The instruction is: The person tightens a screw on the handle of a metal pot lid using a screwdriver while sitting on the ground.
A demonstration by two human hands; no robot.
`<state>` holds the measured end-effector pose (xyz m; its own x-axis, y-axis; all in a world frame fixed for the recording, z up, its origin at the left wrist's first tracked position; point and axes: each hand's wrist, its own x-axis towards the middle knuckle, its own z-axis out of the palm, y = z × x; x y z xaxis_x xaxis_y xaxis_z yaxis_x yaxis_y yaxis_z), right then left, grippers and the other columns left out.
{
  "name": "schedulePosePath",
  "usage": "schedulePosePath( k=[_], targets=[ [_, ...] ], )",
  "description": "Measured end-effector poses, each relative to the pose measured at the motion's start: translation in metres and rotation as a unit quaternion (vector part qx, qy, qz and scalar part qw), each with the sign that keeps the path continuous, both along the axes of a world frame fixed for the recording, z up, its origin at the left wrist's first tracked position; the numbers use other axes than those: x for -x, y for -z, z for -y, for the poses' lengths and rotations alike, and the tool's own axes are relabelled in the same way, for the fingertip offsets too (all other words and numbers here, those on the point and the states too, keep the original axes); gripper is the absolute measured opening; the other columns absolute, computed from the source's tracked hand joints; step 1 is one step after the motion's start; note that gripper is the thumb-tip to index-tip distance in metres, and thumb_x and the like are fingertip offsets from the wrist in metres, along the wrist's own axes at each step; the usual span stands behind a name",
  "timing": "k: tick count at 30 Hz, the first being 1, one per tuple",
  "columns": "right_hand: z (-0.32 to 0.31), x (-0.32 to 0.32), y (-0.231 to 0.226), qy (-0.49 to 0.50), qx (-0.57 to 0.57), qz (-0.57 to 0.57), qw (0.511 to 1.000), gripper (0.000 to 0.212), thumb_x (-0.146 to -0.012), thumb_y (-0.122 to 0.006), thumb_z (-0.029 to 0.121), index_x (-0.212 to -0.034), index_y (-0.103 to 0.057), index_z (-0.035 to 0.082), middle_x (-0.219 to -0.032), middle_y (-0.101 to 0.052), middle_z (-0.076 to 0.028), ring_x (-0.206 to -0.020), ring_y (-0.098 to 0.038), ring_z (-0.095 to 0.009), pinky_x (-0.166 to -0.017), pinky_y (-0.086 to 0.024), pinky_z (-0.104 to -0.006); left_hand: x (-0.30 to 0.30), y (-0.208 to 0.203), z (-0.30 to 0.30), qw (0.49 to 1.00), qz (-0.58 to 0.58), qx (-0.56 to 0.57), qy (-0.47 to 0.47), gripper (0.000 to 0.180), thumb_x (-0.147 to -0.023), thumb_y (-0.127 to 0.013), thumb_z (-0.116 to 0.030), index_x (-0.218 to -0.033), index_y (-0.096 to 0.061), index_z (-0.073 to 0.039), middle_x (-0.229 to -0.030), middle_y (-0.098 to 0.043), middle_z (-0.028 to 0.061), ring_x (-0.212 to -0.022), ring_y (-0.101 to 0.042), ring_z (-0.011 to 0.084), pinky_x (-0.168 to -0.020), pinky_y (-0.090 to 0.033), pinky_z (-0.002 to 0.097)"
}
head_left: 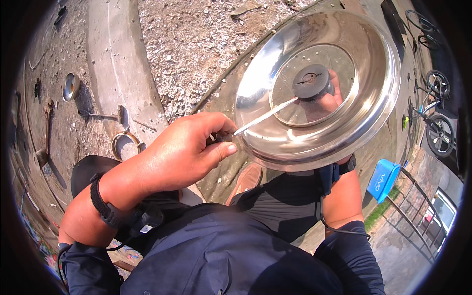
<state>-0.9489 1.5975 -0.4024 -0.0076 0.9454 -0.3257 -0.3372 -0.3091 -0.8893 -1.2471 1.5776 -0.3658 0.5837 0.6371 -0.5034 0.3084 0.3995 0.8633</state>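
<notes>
While the left hand (184, 147) closes around the near end of a thin, pale, blade-like tool (265, 116), the far end of that tool meets the edge of a round black knob (310, 81) in the middle of a shiny metal lid (366, 115). Thumb and forefinger are clamped together on the tool, which slants up to the right across the lid's broad polished ring. The lid is held tilted above the lap, to the right of the left hand. Most of the right hand (344, 159) is hidden behind the lid; only a bit of skin shows at its lower edge, above a dark wrist strap, so I cannot tell how its fingers stand. Finger shapes appear next to the knob, either seen through the central disc or mirrored in it; which, I cannot tell. Below the lid are a brown shoe (248, 178) and dark trousers (282, 199). On the ground at the left lie a small metal bowl (72, 87), a hammer-like tool (104, 115) and, near its head, a round ring (117, 146). A pale concrete strip (115, 54) runs beside the gravel (189, 54). Over at the right stand a blue-covered metal frame (384, 180) and, farther off, a bicycle (439, 135).
</notes>
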Motion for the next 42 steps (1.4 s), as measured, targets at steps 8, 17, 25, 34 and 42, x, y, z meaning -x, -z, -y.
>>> schedulePosePath(
  k=[8, 17, 25, 34, 42],
  targets=[
    [-0.014, -0.023, 0.028, -0.037, 0.025, 0.259, 0.965, 0.046, -0.076, -0.075, 0.02, -0.115, -0.057, 0.004, -0.097, -0.066, -0.007, -0.087, -0.066, -0.013, -0.071, -0.055, -0.0308, 0.014, 0.002, -0.01, 0.987, -0.033, 0.125, -0.091, 0.028, -0.096, -0.071, -0.009, -0.12, -0.062, 0.002, -0.093, -0.068, 0.0087, -0.085, -0.067, 0.0166, -0.073, -0.055, 0.032],
    [-0.022, -0.023, 0.085, -0.173, 0.069, 0.571, 0.799, 0.052, -0.068, -0.08, 0.027, -0.112, -0.063, 0.004, -0.107, -0.072, -0.021, -0.101, -0.071, -0.035, -0.086, -0.056, -0.0424, 0.019, 0.01, -0.011, 0.979, -0.007, 0.111, -0.172, 0.066, -0.098, -0.061, 0.0, -0.157, -0.031, 0.003, -0.129, -0.061, 0.0123, -0.096, -0.068, 0.0179, -0.072, -0.057, 0.0286],
    [-0.022, -0.009, 0.123, -0.215, 0.11, 0.553, 0.797, 0.056, -0.067, -0.083, 0.027, -0.113, -0.062, 0.004, -0.112, -0.07, -0.02, -0.106, -0.069, -0.036, -0.091, -0.055, -0.0428, -0.014, 0.071, 0.015, 0.974, -0.167, -0.098, 0.119, 0.057, -0.096, -0.062, -0.01, -0.151, -0.048, -0.008, -0.079, -0.069, 0.014, -0.072, -0.071, 0.0202, -0.071, -0.056, 0.0376],
    [-0.013, 0.013, 0.119, -0.208, 0.017, 0.533, 0.82, 0.048, -0.069, -0.082, 0.022, -0.106, -0.059, 0.003, -0.108, -0.066, -0.022, -0.103, -0.066, -0.04, -0.089, -0.054, -0.0452, -0.025, 0.073, 0.011, 0.952, -0.231, -0.143, 0.137, 0.053, -0.095, -0.059, -0.013, -0.148, -0.053, -0.01, -0.087, -0.071, 0.0213, -0.078, -0.07, 0.0391, -0.075, -0.055, 0.0478],
    [-0.011, 0.023, 0.116, -0.182, -0.014, 0.551, 0.814, 0.048, -0.069, -0.082, 0.019, -0.107, -0.057, 0.002, -0.106, -0.064, -0.023, -0.101, -0.065, -0.041, -0.088, -0.053, -0.0454, -0.029, 0.072, 0.018, 0.91, -0.301, -0.226, 0.173, 0.056, -0.093, -0.056, -0.009, -0.148, -0.051, -0.006, -0.094, -0.066, 0.0229, -0.079, -0.066, 0.0454, -0.075, -0.053, 0.0535]
  ],
)
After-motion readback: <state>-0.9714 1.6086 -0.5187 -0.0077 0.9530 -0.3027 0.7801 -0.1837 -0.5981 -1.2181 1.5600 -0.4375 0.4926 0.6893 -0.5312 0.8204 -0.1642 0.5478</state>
